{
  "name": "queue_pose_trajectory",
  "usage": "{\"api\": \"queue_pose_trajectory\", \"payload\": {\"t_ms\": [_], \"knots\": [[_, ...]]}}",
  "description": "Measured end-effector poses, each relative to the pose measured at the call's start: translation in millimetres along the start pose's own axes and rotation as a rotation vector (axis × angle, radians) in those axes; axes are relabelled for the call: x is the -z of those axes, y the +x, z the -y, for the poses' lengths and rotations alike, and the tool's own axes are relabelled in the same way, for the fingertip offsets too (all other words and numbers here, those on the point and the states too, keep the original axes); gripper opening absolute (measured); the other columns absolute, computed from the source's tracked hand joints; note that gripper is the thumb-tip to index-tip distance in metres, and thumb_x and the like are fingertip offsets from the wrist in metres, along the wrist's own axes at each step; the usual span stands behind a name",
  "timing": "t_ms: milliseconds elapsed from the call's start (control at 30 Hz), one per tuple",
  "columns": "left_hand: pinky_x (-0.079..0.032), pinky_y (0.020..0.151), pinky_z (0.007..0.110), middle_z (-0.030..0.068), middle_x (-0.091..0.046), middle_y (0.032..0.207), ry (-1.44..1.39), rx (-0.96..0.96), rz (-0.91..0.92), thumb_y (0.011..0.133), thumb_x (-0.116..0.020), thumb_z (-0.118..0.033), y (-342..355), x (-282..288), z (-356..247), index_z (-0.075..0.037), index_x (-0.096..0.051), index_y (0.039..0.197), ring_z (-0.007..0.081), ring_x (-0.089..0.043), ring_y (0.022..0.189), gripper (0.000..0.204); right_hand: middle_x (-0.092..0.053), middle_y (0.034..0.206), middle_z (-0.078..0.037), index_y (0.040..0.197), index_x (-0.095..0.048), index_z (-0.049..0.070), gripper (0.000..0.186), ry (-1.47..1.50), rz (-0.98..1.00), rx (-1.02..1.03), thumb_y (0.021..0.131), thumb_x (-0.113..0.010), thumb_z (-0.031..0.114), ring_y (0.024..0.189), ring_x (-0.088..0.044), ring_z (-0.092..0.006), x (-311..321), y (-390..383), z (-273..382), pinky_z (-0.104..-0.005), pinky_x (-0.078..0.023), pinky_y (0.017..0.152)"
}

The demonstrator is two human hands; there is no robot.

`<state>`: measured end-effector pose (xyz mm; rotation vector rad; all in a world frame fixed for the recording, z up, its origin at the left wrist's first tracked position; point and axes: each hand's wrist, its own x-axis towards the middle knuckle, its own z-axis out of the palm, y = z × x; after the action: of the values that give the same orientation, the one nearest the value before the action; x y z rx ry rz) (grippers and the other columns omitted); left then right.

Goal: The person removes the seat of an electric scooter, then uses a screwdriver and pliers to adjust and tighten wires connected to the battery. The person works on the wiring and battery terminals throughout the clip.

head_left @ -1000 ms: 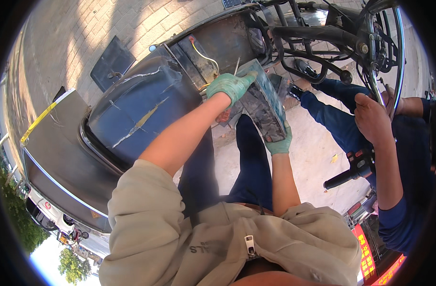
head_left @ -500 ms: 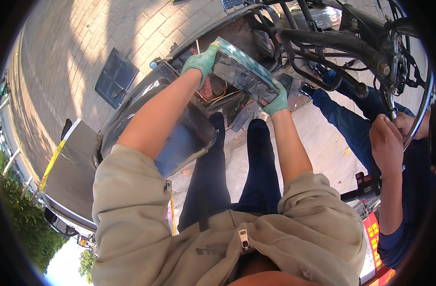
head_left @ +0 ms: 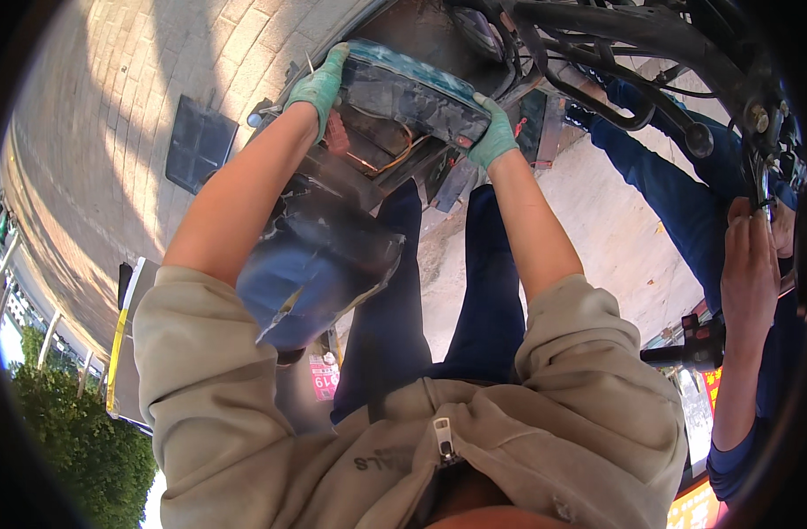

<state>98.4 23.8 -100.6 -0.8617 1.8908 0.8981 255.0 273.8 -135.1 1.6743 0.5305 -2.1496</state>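
Both my hands, in green gloves, grip a long box-shaped battery [head_left: 412, 104] with a worn black side and a blue-green top. My left hand [head_left: 318, 92] is closed round its left end. At the right end my right hand [head_left: 495, 139] holds on, with the thumb near the top edge. The battery is tilted, its left end farther from me, above the opened body of a vehicle. Below it show a red ribbed part [head_left: 335, 135] and an orange wire [head_left: 398, 162]. What lies directly under the battery is hidden.
A scuffed dark seat-like cover [head_left: 319, 260] is before my left knee. A black square panel [head_left: 199, 144] lies on the paving. Black frame tubes [head_left: 597, 75] stand at the right, where another person's hand [head_left: 745, 264] holds a metal part. That person's jeans show beside it.
The battery, in both hands, has moved away from me and to the left in the picture. The whole view has shifted a little. The other person's hand appears farther right and lower.
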Motion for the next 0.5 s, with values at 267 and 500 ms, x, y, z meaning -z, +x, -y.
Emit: {"api": "queue_pose_trajectory", "payload": {"t_ms": [267, 500], "knots": [[-0.039, 0.051, 0.037, 0.0073, -0.047, 0.062, 0.017, -0.027, -0.033, 0.07, -0.061, -0.083, 19, -13, -4, 0.0, -0.061, 0.082, 0.0212, -0.045, 0.052, 0.084, -0.069, 0.107, -0.009, 0.109, -0.064, 0.015, 0.032, 0.003, 0.025, -0.055, 0.085, -0.065, 0.036, 0.091, -0.067, -0.0273, 1, 14, 11, -0.0424, -0.054, 0.062], [-0.047, 0.068, 0.037, 0.0118, -0.064, 0.085, 0.113, 0.022, -0.005, 0.077, -0.063, -0.074, 38, -14, -10, 0.004, -0.067, 0.102, 0.0212, -0.056, 0.073, 0.082, -0.067, 0.114, -0.01, 0.118, -0.064, 0.014, 0.041, -0.135, -0.158, -0.146, 0.088, -0.062, 0.042, 0.105, -0.063, -0.0321, 3, 23, -10, -0.0571, -0.051, 0.09]]}}
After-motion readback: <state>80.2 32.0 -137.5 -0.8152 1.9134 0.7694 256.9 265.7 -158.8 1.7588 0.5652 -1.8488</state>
